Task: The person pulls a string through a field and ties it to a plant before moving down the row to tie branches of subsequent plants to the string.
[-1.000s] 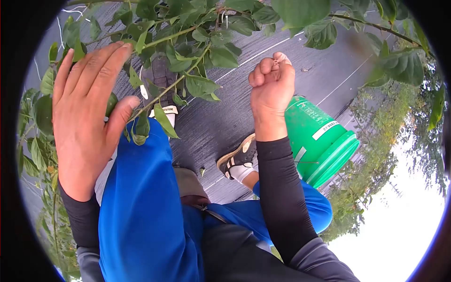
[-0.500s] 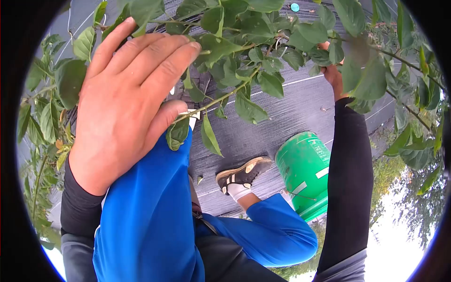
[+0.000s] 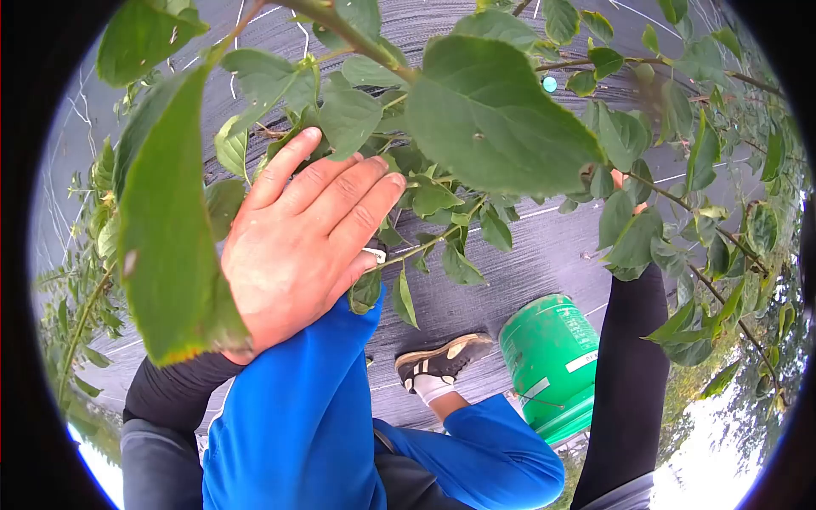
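My left hand [image 3: 297, 229] lies palm down against a leafy branch [image 3: 425, 246], its fingers stretched out and slightly spread over the leaves. What is under the palm is hidden. On the right, only bits of my right hand [image 3: 618, 179] show through a cluster of green leaves [image 3: 633, 238]. Its fingers are mostly covered, so its grip cannot be made out. A broad leaf [image 3: 501, 110] and a long leaf [image 3: 170, 221] hang close to the camera, the long one partly in front of my left wrist.
A green bucket [image 3: 548, 357] stands tilted in view beside my shoe [image 3: 442, 355]. Dark woven ground cover [image 3: 544, 255] spreads below. Thin branches [image 3: 739, 297] reach in from the right, and a thicker stem [image 3: 348, 30] crosses the top. My blue-clad knee [image 3: 289, 408] is under my left arm.
The view has shifted, and large leaves now hang near the camera. My left hand appears farther right and lower, still flat on the foliage. Leaves cover more of my right hand.
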Demonstrator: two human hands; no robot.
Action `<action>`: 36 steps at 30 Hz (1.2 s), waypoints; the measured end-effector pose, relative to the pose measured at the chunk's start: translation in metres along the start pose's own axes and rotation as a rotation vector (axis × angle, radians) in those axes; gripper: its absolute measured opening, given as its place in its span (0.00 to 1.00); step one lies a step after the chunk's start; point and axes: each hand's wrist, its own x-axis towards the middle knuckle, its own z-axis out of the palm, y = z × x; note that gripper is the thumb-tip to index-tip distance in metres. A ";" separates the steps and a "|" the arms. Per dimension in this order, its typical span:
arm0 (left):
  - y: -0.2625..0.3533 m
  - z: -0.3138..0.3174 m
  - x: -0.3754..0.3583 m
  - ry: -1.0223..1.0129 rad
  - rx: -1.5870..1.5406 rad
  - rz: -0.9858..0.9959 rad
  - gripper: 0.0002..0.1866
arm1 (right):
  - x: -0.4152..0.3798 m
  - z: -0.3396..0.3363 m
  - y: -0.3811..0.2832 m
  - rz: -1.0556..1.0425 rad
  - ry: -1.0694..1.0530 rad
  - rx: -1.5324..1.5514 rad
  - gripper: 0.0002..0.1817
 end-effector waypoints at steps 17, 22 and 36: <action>-0.012 0.024 -0.015 0.056 -0.084 -0.039 0.27 | 0.065 0.024 0.029 0.052 -0.094 -0.285 0.09; -0.015 0.016 -0.008 0.068 -0.017 0.051 0.25 | 0.084 0.018 0.008 0.022 -0.101 -0.382 0.08; -0.010 0.010 0.006 0.061 0.091 0.008 0.20 | 0.115 0.107 -0.004 0.376 -0.111 -1.012 0.12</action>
